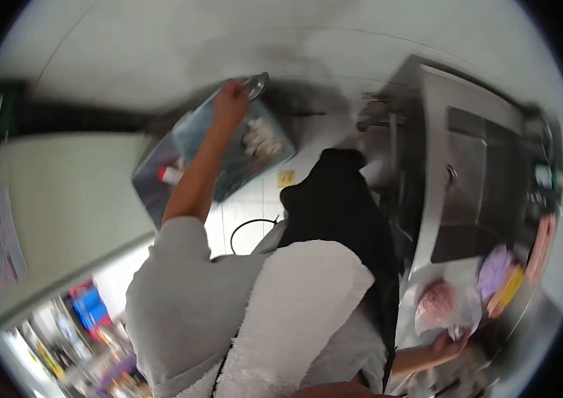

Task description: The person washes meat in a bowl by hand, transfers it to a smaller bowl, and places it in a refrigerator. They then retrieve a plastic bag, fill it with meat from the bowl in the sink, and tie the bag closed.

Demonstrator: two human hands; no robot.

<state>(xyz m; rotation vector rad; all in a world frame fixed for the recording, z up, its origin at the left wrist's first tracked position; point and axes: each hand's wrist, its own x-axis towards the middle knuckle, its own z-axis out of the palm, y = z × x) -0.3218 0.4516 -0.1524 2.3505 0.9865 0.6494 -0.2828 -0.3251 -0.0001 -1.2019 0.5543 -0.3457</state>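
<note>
My left hand (231, 103) reaches out over a bluish see-through tub (195, 132). Its fingers are closed on a shiny, see-through round object (255, 86) whose kind I cannot make out. Below that hand, pale lumpy pieces (263, 139) lie in the tub. Off to the other side, my right hand (450, 346) has its fingers bent against the gathered lower end of a clear plastic bag (470, 312). A pink mass like raw meat (437, 304) shows in the bag, which rests on the metal counter beside the sink.
A steel sink (435, 166) stands to my right. Purple, yellow and pink cloths (496, 272) lie behind the bag. To my left is a pale cabinet panel (76, 205), with crowded goods below it. A black hose (236, 232) curves over the tiled floor.
</note>
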